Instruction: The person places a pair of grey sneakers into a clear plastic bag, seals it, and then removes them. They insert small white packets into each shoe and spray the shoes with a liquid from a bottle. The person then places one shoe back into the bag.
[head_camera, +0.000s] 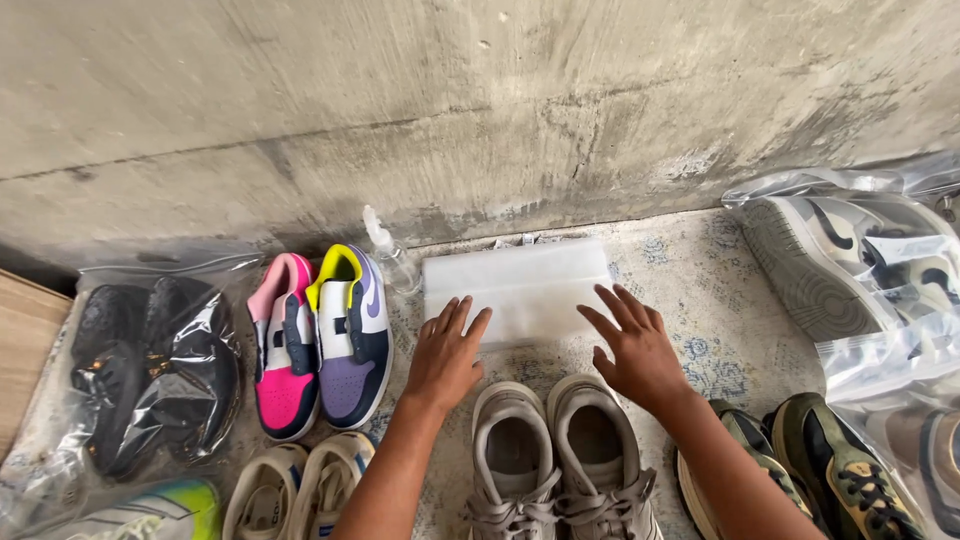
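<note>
Both hands flat, palms down, over a white folded cloth pad (515, 290) lying on the patterned rug (700, 300) against the concrete wall (400, 100). Left hand (445, 355): fingers spread, tips on the pad's near edge. Right hand (635, 350): fingers spread, tips at the pad's near right corner, holding nothing. Pair of grey lace-up sneakers (555, 460) just below both wrists. Pink and purple kids' sneakers (320, 345) left of the pad; clear spray bottle (390, 255) beside them.
</note>
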